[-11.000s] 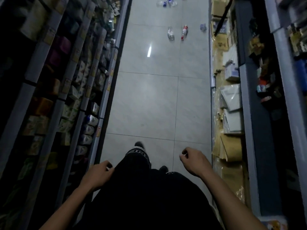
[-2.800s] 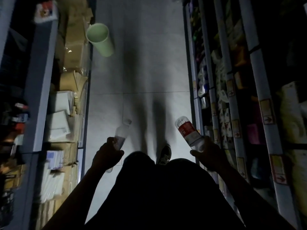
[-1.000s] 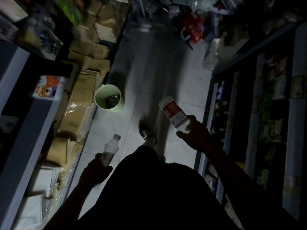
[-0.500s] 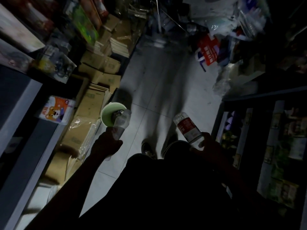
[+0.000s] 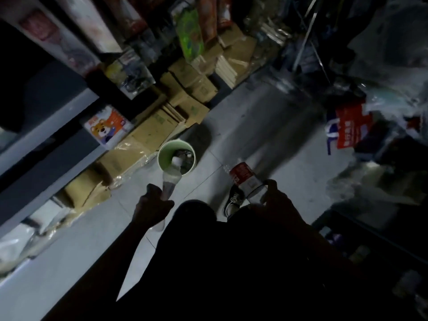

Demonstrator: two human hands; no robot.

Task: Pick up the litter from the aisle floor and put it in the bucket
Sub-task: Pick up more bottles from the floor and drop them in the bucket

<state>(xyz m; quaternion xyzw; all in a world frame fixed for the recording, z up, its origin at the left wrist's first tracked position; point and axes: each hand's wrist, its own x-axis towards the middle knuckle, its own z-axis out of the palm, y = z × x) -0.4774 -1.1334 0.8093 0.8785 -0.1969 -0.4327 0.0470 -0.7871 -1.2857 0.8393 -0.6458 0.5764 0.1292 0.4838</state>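
The left hand [image 5: 151,205] grips a clear bottle [image 5: 171,179] with its top over the green bucket [image 5: 165,156] on the floor by the boxes — the right hand [image 5: 274,200] grips a red-label bottle [image 5: 246,181] — so next, I think, let go.

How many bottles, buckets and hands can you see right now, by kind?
Bottles in the hands: 2, a clear bottle in the left hand and a red-label bottle in the right hand.
Buckets: 1, the green bucket, with litter in it too dim to count.
Hands: 2.
Total: 5.
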